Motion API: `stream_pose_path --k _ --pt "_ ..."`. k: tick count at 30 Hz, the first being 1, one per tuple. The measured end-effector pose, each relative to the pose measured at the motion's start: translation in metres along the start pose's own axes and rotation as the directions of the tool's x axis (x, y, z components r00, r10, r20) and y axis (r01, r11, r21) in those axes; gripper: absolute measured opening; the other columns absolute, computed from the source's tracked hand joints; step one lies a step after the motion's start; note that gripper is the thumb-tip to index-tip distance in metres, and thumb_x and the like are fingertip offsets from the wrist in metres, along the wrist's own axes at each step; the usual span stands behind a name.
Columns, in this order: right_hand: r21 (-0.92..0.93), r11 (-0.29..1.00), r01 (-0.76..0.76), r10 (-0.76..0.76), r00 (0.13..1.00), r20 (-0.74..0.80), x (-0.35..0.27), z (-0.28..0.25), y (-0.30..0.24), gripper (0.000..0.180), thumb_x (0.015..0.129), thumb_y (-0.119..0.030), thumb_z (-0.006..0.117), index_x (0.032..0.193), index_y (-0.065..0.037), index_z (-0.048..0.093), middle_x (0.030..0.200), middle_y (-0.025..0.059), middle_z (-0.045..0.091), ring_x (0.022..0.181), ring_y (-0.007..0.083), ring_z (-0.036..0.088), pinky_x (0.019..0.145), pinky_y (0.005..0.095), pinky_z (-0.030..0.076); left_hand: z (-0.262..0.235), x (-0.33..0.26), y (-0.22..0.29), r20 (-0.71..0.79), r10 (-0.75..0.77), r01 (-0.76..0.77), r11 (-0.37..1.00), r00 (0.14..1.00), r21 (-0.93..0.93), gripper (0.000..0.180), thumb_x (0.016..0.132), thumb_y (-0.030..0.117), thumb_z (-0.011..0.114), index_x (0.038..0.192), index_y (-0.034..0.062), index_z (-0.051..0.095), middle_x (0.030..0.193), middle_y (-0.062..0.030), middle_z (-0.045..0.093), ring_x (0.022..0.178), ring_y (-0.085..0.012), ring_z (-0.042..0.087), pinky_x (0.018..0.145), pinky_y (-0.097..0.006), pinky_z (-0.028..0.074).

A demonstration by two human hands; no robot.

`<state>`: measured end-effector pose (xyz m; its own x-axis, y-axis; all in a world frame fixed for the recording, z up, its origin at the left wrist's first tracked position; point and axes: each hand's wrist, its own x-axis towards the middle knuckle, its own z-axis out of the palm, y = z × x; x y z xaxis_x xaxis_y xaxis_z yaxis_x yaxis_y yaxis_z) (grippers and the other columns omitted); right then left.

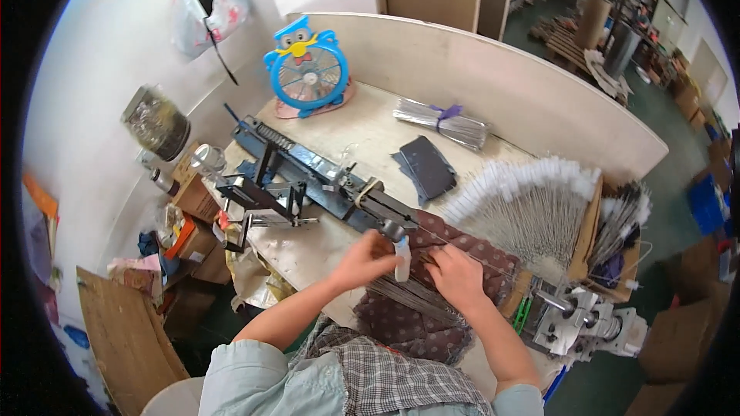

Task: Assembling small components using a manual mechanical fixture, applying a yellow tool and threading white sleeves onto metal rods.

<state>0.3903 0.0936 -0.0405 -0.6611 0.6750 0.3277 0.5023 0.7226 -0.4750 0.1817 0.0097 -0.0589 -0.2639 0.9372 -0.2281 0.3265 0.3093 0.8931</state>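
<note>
The left hand [368,258] has its grip clamped on a small white brush head [402,256] held upright just in front of the dark blue winding machine [320,177] on the table [362,135]. The right hand [455,273] rests just beside it, fingers pinched together on a thin wire [470,256] over the dotted maroon cushion [432,316]. A bundle of bare wires [408,293] lies under both hands. Finished white-tipped brushes [524,192] fan out to the right; a blue owl-shaped fan [307,69] stands at the back.
</note>
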Motion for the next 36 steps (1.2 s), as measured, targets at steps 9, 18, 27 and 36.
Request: stream_pose_path --k 9,18,27,36 --pt "-0.003 0.996 -0.087 0.087 0.992 0.096 0.000 -0.002 -0.001 0.017 0.076 -0.022 0.068 0.083 -0.007 0.064 0.079 0.0079 0.058 0.076 0.0261 0.061 0.064 0.0357 0.049 -0.132 -0.091 -0.117 -0.583 -0.624 -0.187 0.583 0.521 -0.791 0.053 0.081 0.025 0.069 0.123 0.0057 0.043 0.096 -0.0064 0.056 0.076 -0.0163 0.058 0.063 -0.028 0.048" --pt "-0.071 0.991 -0.115 0.125 0.978 0.170 0.003 -0.003 0.002 0.023 0.078 -0.025 0.066 0.090 -0.006 0.065 0.086 0.0094 0.060 0.080 0.0283 0.061 0.068 0.0377 0.050 -0.096 -0.058 -0.080 -0.484 -0.553 -0.218 0.477 0.678 -0.851 0.047 0.083 0.025 0.067 0.120 0.0062 0.045 0.100 -0.0075 0.062 0.074 -0.0209 0.064 0.060 -0.029 0.049" --pt "-0.210 0.977 -0.035 0.080 0.975 0.208 0.007 -0.029 -0.030 0.021 0.077 -0.027 0.068 0.084 -0.008 0.065 0.075 0.0058 0.059 0.070 0.0251 0.062 0.060 0.0348 0.049 -0.101 0.001 -0.066 0.071 -0.460 0.257 0.354 0.885 -0.899 0.029 0.085 0.037 0.061 0.093 0.0091 0.060 0.081 -0.0011 0.060 0.070 -0.0120 0.058 0.066 -0.028 0.048" --pt "-0.109 0.992 -0.060 0.075 0.988 0.137 0.007 -0.070 -0.051 0.016 0.074 -0.016 0.071 0.086 -0.006 0.066 0.077 0.0083 0.062 0.068 0.0271 0.061 0.058 0.0339 0.047 -0.091 -0.006 -0.048 -0.121 -0.505 0.134 0.439 0.854 -0.889 0.017 0.085 0.026 0.061 0.084 0.0087 0.060 0.072 0.0009 0.059 0.064 -0.0112 0.056 0.062 -0.027 0.045"
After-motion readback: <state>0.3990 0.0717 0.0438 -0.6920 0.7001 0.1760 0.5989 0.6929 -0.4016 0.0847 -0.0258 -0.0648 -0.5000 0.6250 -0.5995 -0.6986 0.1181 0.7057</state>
